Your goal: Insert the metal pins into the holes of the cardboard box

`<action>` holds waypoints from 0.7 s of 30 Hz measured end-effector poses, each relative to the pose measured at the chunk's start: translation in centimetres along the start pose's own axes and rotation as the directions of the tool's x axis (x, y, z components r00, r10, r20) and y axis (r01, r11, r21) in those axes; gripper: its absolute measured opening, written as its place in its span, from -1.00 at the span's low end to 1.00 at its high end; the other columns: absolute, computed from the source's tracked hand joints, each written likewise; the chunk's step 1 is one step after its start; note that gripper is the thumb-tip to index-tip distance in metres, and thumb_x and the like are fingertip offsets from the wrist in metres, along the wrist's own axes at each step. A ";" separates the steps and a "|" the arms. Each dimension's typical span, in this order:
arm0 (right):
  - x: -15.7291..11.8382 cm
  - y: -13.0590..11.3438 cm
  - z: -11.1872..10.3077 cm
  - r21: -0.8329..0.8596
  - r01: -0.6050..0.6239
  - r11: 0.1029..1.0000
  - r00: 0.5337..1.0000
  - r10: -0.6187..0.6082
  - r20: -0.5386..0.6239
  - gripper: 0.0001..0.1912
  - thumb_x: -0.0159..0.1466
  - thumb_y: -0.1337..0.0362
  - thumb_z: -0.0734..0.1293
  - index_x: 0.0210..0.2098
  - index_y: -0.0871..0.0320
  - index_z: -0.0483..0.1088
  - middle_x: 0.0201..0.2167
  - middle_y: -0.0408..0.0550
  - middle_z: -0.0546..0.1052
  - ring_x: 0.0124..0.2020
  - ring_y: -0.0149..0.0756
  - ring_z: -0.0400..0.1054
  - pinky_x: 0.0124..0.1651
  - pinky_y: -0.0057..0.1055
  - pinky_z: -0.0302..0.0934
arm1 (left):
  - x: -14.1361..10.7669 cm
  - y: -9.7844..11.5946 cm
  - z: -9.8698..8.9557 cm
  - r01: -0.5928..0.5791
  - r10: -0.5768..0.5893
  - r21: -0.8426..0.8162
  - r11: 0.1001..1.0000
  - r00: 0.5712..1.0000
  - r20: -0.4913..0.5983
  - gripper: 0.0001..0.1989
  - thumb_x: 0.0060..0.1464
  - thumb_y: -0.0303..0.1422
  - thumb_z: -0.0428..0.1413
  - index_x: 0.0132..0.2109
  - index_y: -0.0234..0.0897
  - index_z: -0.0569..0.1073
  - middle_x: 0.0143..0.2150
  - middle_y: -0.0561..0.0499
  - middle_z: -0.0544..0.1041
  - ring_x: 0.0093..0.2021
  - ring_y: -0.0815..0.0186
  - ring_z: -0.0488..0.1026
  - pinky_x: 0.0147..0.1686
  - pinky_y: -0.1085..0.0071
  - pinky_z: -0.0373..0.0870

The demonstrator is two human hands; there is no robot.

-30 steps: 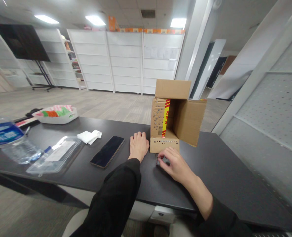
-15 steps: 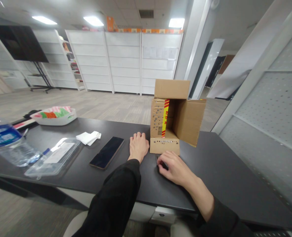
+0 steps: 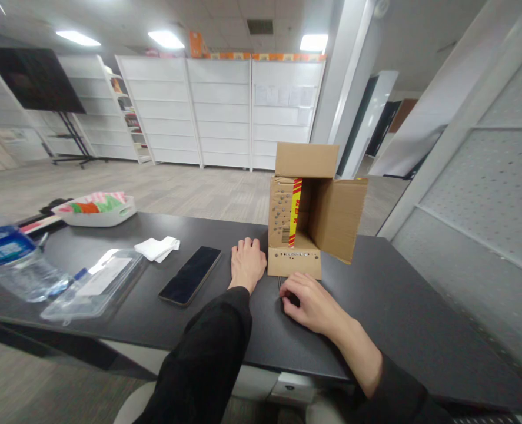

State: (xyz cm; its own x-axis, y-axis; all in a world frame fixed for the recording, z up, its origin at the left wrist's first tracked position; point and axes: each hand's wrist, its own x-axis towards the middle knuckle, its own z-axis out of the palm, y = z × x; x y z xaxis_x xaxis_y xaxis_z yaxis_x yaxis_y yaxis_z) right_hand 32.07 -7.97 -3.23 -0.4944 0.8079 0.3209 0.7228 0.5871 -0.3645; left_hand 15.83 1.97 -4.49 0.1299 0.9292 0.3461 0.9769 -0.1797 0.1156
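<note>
A cardboard box [image 3: 323, 206] stands on the dark desk with its opening toward me and its flaps spread. Small grey metal studs and holes dot its left flap [image 3: 281, 215] and its lower flap [image 3: 295, 268]. My left hand [image 3: 248, 262] lies palm down on the desk, just left of the box, its fingers stretched out and holding nothing. In front of the lower flap, my right hand [image 3: 307, 297] rests with thumb and forefinger curled together. A thin dark strip shows at those fingertips, too small to name; the rest of it is hidden.
Left of my left hand lies a phone [image 3: 190, 275], and beyond it some folded white tissue [image 3: 158, 248]. Farther left are a clear plastic case [image 3: 95, 288], a water bottle [image 3: 11, 259] and a white basket [image 3: 97, 218] of colourful items. A perforated partition [image 3: 485, 224] stands at the right.
Both hands and the box stay almost where they were. The right fingertips have shifted very slightly, and the whole view has tilted a little.
</note>
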 end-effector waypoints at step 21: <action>0.1 -0.2 0.3 0.009 -0.001 1.000 1.000 0.001 -0.012 -0.79 0.18 0.46 0.29 -0.22 0.12 0.44 -0.30 -0.08 0.49 -0.23 -0.27 0.33 -0.12 -0.31 0.18 | 0.0 -0.1 -0.1 -0.012 0.012 0.035 0.999 1.000 -0.006 -0.76 0.23 -0.40 -0.09 -0.08 -0.26 0.44 -0.06 -0.14 0.47 0.00 0.11 0.35 -0.04 0.21 0.25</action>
State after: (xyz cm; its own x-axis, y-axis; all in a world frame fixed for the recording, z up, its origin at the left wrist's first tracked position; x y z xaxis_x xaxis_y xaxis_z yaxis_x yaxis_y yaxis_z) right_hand 31.71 -8.01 -3.38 -0.4873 0.8080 0.3312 0.7192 0.5865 -0.3726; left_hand 15.74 1.95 -4.38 0.1407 0.9250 0.3529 0.9806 -0.1793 0.0791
